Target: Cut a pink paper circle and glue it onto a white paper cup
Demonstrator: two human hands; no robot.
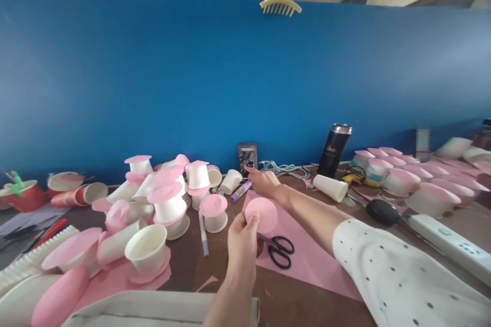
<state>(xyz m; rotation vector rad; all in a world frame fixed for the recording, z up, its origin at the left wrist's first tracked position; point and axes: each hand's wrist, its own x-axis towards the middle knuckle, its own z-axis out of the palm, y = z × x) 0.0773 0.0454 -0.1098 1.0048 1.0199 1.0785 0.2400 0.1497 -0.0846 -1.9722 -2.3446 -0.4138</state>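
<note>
My left hand (242, 240) pinches a round pink paper disc (265, 213) between thumb and fingers, low over the table. My right hand (264, 183) reaches forward, its index finger stretched out to a dark phone (248, 155) propped against the blue partition. The fingertip is at the screen; I cannot tell whether it touches. Nothing shows in that hand. Black-handled scissors (281, 252) lie beside the disc on a large pink paper sheet (307, 267). A purple glue stick (241, 191) lies just left of my right hand.
Paper cups with pink discs crowd the left, one white cup (146, 248) in front. More pink-topped cups (402, 181) stand at right. A black flask (334, 150), a fallen cup (330, 187), a power strip (448, 240) and a marker (203, 235) surround my arms. The blue partition (192, 76) closes the back.
</note>
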